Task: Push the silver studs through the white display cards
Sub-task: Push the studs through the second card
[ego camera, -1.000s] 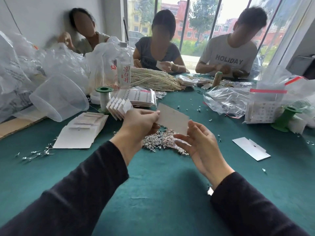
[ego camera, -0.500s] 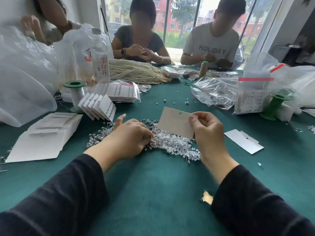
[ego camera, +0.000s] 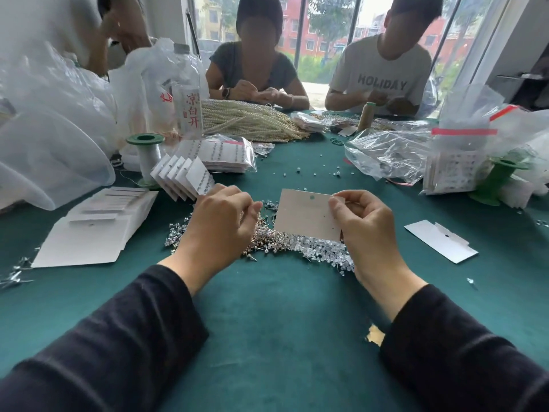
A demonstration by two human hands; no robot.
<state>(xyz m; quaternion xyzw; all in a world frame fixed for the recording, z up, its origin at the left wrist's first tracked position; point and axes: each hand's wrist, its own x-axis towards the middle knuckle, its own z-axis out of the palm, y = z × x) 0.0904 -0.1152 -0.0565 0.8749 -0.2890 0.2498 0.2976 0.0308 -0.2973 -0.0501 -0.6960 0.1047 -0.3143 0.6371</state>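
The fingers [ego camera: 337,208] of the right hand [ego camera: 368,233] pinch the card [ego camera: 306,218] by its right edge, just above the studs [ego camera: 297,248] heaped on the table [ego camera: 282,307]. The left hand [ego camera: 219,221] curls over the heap; whether it pinches a stud cannot be told. The card looks thin and bendy, so it likely needs support close to each hole. The studs are tiny and probably slippery, best taken by the head.

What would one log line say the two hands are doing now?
right hand: pinches white card | left hand: fingers curled over stud pile
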